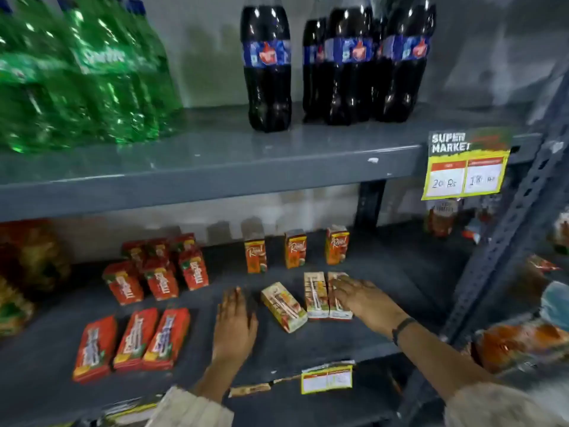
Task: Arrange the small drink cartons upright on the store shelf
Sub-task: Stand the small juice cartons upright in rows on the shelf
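On the grey metal lower shelf (385,272), I am resting my right hand (358,295) flat, fingers spread, on two lying orange cartons (314,295); my left hand (235,322) is lying open, empty.

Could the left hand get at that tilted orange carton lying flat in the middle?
Probably yes. The left hand lies flat on the shelf just left of the tilted carton, with only bare shelf between them. The right hand rests on other cartons, clear of it.

Upright cartons (295,248) behind flat cartons (314,295) (lower shelf (385,303))
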